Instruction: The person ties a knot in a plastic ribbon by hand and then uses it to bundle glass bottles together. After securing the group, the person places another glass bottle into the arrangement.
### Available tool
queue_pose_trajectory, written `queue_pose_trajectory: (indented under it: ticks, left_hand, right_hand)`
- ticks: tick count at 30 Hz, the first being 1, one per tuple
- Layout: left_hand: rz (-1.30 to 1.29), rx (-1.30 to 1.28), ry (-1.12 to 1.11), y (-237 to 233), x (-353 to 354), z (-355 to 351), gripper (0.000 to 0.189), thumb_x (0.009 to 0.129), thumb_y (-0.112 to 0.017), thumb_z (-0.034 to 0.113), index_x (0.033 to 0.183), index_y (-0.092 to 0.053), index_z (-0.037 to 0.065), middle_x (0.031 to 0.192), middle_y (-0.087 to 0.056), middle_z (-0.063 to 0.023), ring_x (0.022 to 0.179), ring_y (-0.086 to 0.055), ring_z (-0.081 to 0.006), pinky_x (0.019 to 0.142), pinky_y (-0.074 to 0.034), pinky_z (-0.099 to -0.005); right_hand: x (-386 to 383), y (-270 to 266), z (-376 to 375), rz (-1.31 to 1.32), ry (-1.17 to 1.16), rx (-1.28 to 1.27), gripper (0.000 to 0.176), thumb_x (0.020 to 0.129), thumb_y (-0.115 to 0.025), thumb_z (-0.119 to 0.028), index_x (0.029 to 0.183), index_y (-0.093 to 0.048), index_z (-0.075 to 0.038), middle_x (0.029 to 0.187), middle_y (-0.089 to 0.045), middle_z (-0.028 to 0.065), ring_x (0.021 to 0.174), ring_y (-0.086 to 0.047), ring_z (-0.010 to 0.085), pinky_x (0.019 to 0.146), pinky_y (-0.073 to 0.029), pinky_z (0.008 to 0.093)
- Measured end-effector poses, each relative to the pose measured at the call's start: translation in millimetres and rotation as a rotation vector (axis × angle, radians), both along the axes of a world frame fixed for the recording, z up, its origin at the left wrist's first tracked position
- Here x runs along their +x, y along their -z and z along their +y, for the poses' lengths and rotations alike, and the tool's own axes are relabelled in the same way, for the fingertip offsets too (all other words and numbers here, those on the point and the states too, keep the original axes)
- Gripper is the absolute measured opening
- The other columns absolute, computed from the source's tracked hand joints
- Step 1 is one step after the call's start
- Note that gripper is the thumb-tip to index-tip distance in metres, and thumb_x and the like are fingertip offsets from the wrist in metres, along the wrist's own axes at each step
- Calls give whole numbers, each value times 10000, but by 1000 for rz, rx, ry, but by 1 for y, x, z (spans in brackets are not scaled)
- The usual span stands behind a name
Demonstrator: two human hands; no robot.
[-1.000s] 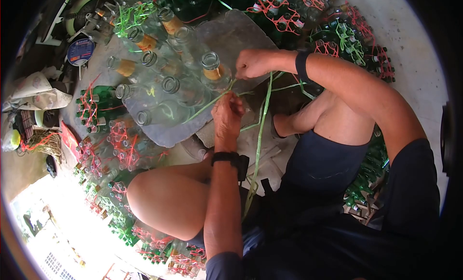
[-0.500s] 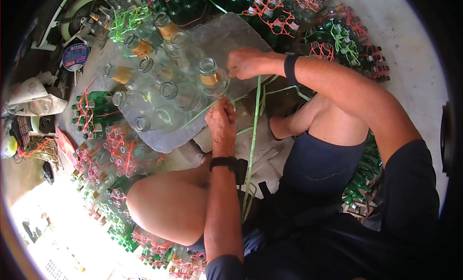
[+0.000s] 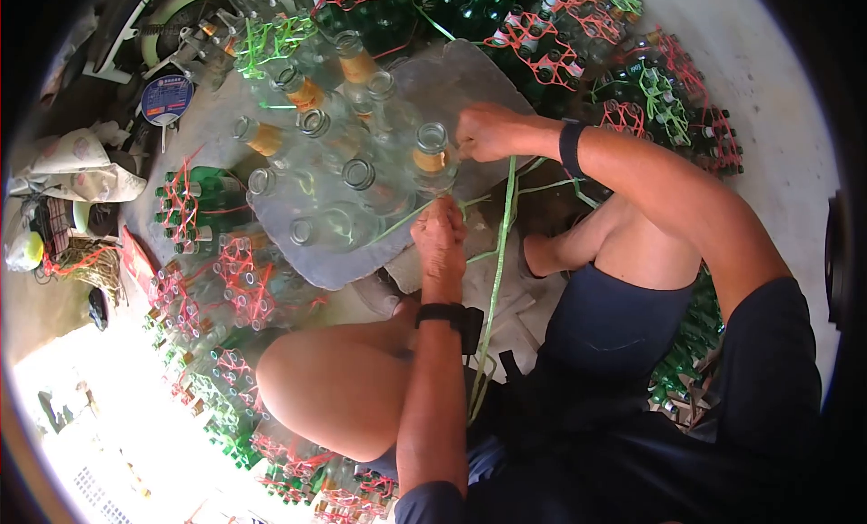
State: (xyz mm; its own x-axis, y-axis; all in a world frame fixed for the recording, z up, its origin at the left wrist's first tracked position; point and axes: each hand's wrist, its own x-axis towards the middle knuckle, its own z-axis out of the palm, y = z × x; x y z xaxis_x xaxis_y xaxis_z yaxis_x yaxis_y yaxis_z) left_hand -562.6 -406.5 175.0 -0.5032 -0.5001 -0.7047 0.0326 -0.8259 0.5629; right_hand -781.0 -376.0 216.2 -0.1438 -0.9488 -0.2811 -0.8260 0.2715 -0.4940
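Note:
Several clear glass bottles stand grouped on a grey slab. At the group's near right side is a bottle with an orange neck label. My left hand is closed on a green strap just below this bottle. Closed beside the same bottle's right side is my right hand, its fingertips pinched on the thin strap, which is partly hidden by the fingers. A longer green strap hangs down between my arms.
Bundled bottles with red ties lie left of the slab; green bottles are above them. More tied bottles stand beyond the slab. A round blue fan is at upper left. My bare knees flank the workspace.
The whole view has shifted, so the slab, bottles and hands appear farther right and slightly lower. Both hands remain closed beside the same labelled bottle.

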Motion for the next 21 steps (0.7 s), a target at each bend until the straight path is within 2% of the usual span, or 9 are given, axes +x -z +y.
queue_pose_trajectory:
  ticks: [2,7,15,21]
  left_hand:
    - [64,-15,-2,-1,2,2,146,862,-677,127,772,-576,73,675,-463,13,540,-410,-87,450,-278,-242]
    - [26,9,16,-4,2,1,159,863,-672,113,753,-562,82,673,-461,17,539,-408,-88,447,-266,-240]
    - [22,43,-1,-6,0,-2,161,867,-672,117,751,-565,88,675,-469,22,536,-404,-79,446,-256,-230]
    - [19,-50,29,-6,-2,-6,181,866,-681,144,727,-585,79,646,-482,18,514,-392,-70,431,-253,-225]
  right_hand:
    - [2,-5,1,-8,21,32,204,816,-741,-194,709,-702,-25,652,-619,208,638,-622,393,602,-448,509]
    - [2,-4,2,-20,93,74,225,821,-746,-203,699,-688,-23,667,-620,211,657,-628,388,603,-447,509]
    - [7,-3,1,49,150,94,218,820,-733,-221,718,-696,-32,723,-664,210,749,-669,418,665,-499,514]
    - [5,-8,0,41,161,119,190,820,-731,-210,740,-704,-41,752,-677,210,799,-681,429,690,-511,522]
